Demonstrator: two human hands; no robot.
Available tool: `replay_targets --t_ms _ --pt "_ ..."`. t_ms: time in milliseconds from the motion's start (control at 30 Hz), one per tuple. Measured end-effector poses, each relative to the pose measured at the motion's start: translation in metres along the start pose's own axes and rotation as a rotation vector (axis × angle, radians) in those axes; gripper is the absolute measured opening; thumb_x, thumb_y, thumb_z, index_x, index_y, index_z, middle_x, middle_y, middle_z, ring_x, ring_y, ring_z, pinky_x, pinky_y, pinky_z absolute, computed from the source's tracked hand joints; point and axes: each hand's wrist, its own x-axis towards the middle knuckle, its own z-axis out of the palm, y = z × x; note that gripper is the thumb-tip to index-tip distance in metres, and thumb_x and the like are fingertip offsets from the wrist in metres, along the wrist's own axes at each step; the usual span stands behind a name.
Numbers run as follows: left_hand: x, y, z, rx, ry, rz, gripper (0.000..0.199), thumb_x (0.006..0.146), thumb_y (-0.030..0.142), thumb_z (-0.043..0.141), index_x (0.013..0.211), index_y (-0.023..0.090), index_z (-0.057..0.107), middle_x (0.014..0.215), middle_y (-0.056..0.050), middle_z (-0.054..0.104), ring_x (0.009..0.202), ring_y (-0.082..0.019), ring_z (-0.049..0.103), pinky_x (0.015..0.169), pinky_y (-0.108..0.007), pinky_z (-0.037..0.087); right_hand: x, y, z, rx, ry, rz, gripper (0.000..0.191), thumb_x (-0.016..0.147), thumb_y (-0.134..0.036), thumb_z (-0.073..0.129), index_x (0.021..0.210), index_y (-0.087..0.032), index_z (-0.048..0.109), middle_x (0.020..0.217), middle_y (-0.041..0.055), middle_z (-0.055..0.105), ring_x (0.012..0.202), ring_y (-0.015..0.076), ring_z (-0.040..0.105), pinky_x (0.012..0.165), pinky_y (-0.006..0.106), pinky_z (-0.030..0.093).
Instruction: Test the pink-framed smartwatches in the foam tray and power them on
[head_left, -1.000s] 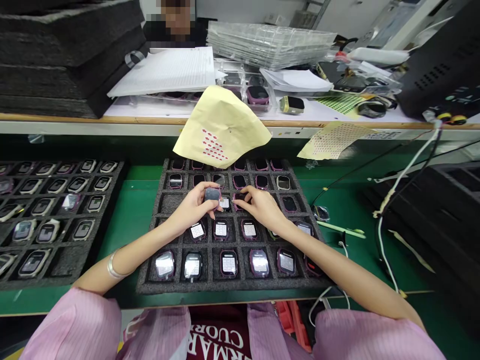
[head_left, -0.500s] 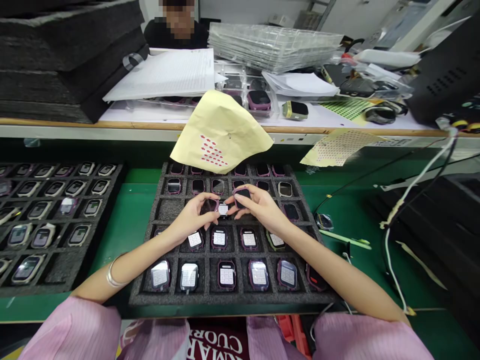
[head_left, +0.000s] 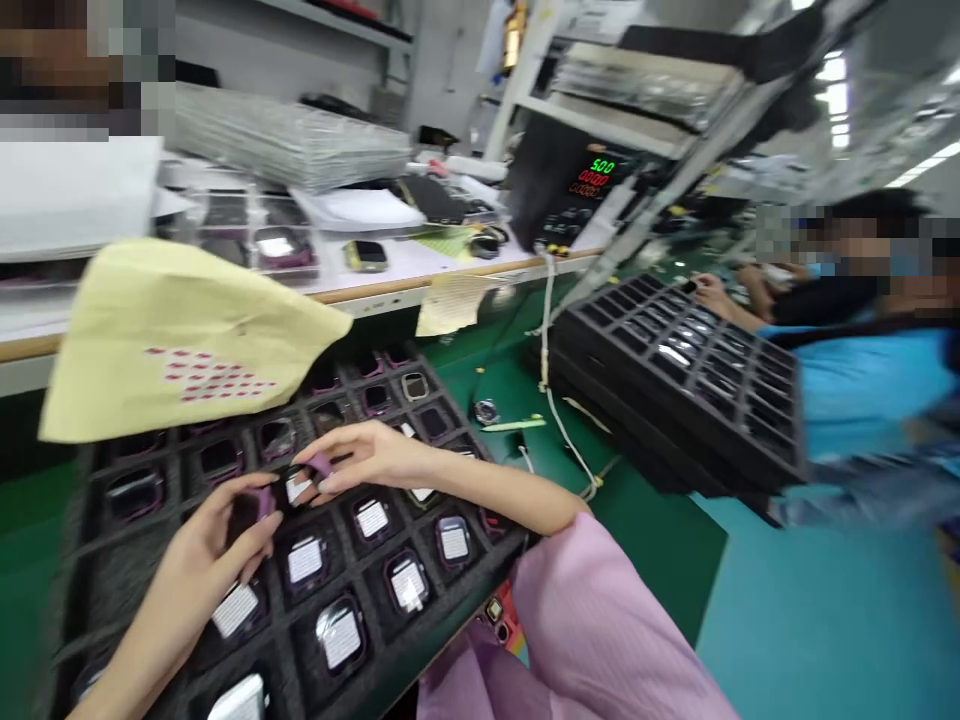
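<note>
My left hand (head_left: 221, 535) is closed on a purple-framed smartwatch (head_left: 259, 503), its dark face partly covered by my fingers. Close beside it, my right hand (head_left: 375, 460) pinches a second purple smartwatch (head_left: 321, 465), seen tilted. Both hands are over a dark foam tray (head_left: 112, 575) divided into compartments. Between the hands a smartwatch with a white lit screen (head_left: 298, 487) is partly hidden. In the nearer rows lie several smartwatches with white lit screens (head_left: 339, 635); farther rows hold watches with dark screens (head_left: 135, 493).
Yellow paper with red marks (head_left: 202, 330) hangs from the shelf over the tray's back. Plastic trays (head_left: 292, 140) and a green watch (head_left: 366, 255) sit on the shelf. A white cable (head_left: 546, 320) hangs by stacked foam trays (head_left: 675, 400). People in blue work at right.
My view has swung to the right, bringing a lit digital display, stacked trays and other people into sight. Both hands still hold their smartwatches close together over the foam tray.
</note>
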Motion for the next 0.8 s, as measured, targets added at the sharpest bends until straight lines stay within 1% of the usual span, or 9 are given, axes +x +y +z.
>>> replay_targets --t_ms 67,133,233,333,400,533,600,667,800 --pt "-0.001 -0.003 -0.001 0.042 0.019 -0.029 0.055 0.064 0.046 0.075 0.111 0.025 0.058 0.066 0.006 0.05 0.052 -0.009 0.044 0.044 -0.017 0.037 -0.001 0.003 -0.004 0.002 -0.007 -0.024 0.05 0.064 -0.025 0.086 0.108 -0.014 0.067 0.097 0.0057 0.068 0.092 0.0195 0.069 0.087 0.032 0.053" --pt "0.0 -0.004 -0.002 0.083 -0.003 -0.027 0.053 0.064 0.047 0.074 0.108 0.024 0.059 0.062 0.006 0.048 0.051 -0.01 0.042 0.044 -0.017 0.038 -0.002 0.006 -0.005 0.024 -0.01 -0.035 0.049 0.065 -0.026 0.085 0.109 -0.015 0.066 0.098 0.0056 0.067 0.09 0.0198 0.069 0.085 0.033 0.055" --pt "0.002 -0.003 -0.001 0.101 -0.049 0.007 0.051 0.064 0.042 0.075 0.107 0.022 0.057 0.06 0.007 0.046 0.049 -0.01 0.042 0.044 -0.018 0.038 -0.003 0.006 0.0 0.063 -0.026 -0.008 0.05 0.068 -0.027 0.084 0.112 -0.016 0.064 0.101 0.0072 0.067 0.089 0.0222 0.071 0.085 0.038 0.055" --pt "0.006 0.0 0.001 0.088 -0.042 0.084 0.046 0.073 0.035 0.069 0.113 0.022 0.052 0.064 0.007 0.048 0.048 -0.01 0.045 0.042 -0.019 0.035 -0.003 0.001 0.006 0.082 -0.034 0.034 0.047 0.074 -0.028 0.08 0.115 -0.016 0.062 0.104 0.0092 0.068 0.094 0.0257 0.071 0.087 0.042 0.055" --pt "0.008 0.002 0.002 0.076 -0.043 0.132 0.041 0.077 0.031 0.065 0.114 0.021 0.051 0.073 0.004 0.052 0.051 -0.009 0.048 0.043 -0.019 0.037 -0.003 -0.003 0.007 0.078 0.0 0.038 0.042 0.078 -0.027 0.076 0.116 -0.016 0.062 0.105 0.01 0.068 0.095 0.0259 0.07 0.088 0.042 0.054" --pt "0.013 0.006 0.0 0.109 -0.056 0.228 0.034 0.077 0.021 0.061 0.11 0.018 0.055 0.092 -0.002 0.06 0.059 -0.01 0.054 0.06 -0.025 0.047 0.001 -0.007 0.007 0.041 0.082 0.025 0.036 0.082 -0.023 0.073 0.116 -0.018 0.062 0.106 0.0105 0.069 0.095 0.0262 0.07 0.087 0.043 0.055" --pt "0.014 0.007 -0.001 0.16 -0.05 0.279 0.031 0.075 0.015 0.059 0.106 0.018 0.058 0.096 -0.003 0.063 0.077 -0.015 0.06 0.076 -0.029 0.048 0.003 -0.008 0.008 0.014 0.093 0.025 0.033 0.082 -0.022 0.072 0.114 -0.018 0.063 0.103 0.0095 0.07 0.093 0.0258 0.071 0.085 0.043 0.056" --pt "0.013 0.009 -0.002 0.183 -0.048 0.299 0.031 0.074 0.011 0.057 0.104 0.018 0.06 0.099 -0.004 0.064 0.092 -0.018 0.059 0.087 -0.031 0.045 0.004 -0.008 0.01 -0.006 0.1 0.022 0.031 0.082 -0.021 0.072 0.112 -0.019 0.064 0.1 0.0078 0.07 0.09 0.0246 0.072 0.083 0.042 0.058" --pt "0.013 0.01 -0.003 0.149 -0.057 0.285 0.031 0.075 0.012 0.056 0.105 0.018 0.057 0.098 -0.003 0.063 0.093 -0.018 0.059 0.086 -0.03 0.045 0.004 -0.008 0.011 -0.041 0.1 0.013 0.032 0.082 -0.021 0.072 0.113 -0.02 0.064 0.102 0.0072 0.069 0.092 0.0252 0.071 0.082 0.042 0.058"
